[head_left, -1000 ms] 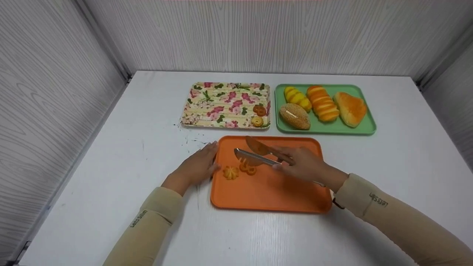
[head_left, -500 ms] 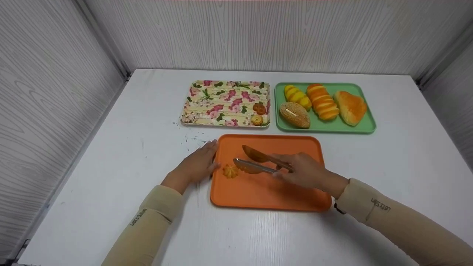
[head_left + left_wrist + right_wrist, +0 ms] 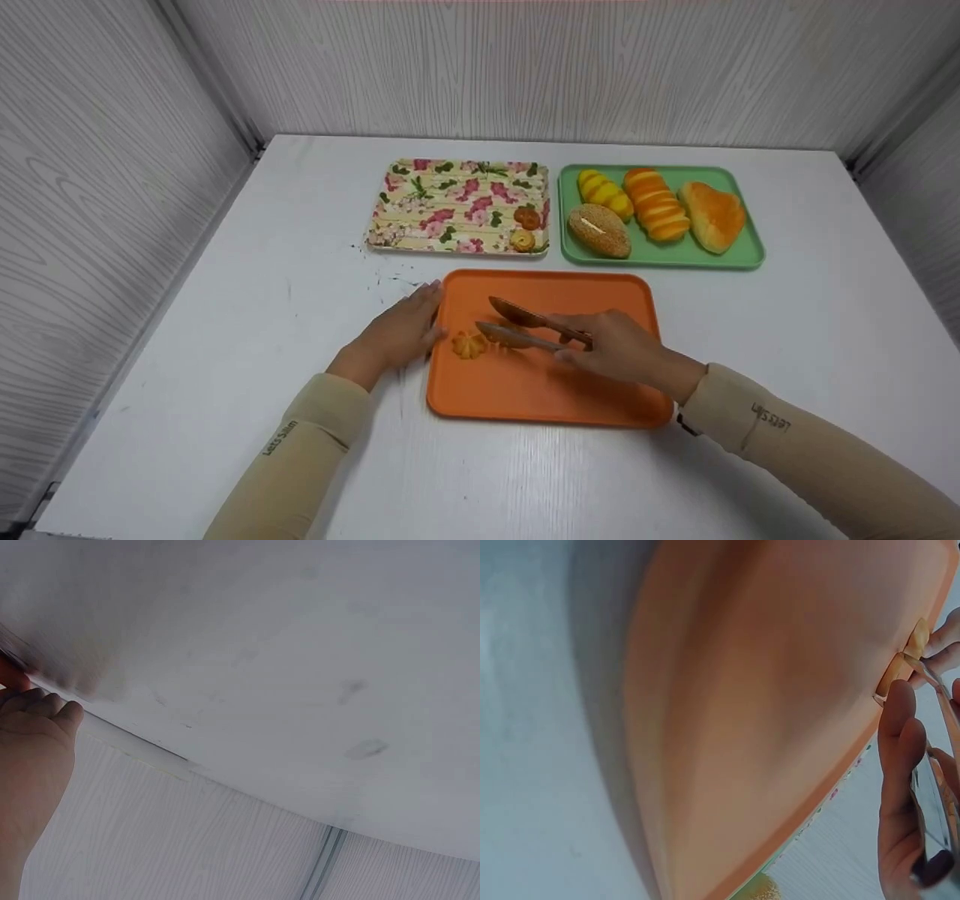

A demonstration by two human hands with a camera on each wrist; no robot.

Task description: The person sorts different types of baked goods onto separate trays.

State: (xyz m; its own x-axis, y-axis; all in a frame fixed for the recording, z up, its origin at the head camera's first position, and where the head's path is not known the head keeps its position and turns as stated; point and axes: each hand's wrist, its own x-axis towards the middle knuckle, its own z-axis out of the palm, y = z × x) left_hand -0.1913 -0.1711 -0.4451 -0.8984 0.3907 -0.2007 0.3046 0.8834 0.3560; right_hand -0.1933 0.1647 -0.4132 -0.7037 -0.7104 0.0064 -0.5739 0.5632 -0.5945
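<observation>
My right hand (image 3: 619, 346) holds a pair of metal tongs (image 3: 536, 342), their two arms spread apart, low over the orange tray (image 3: 547, 397). Near the tray's left side lies a flower-shaped cookie (image 3: 468, 346). Just right of it, a second cookie is mostly hidden by the lower tong arm. In the right wrist view, a tong tip sits right at the cookies (image 3: 892, 679). My left hand (image 3: 397, 330) rests against the tray's left edge, fingers extended along it and thumb at the rim. The left wrist view catches its fingertips (image 3: 71, 712) beside an orange corner.
Behind the orange tray stands a floral tray (image 3: 442, 199) with a pretzel-shaped cookie (image 3: 527, 218) and a round cookie (image 3: 522, 240) in its front right corner. To its right, a green tray (image 3: 675, 259) bears several breads, among them a seeded bun (image 3: 598, 231). Panel walls enclose the table.
The tongs have come down slightly toward me, and their lower arm now covers the cookie beside the flower-shaped one. My left hand stays at the tray edge.
</observation>
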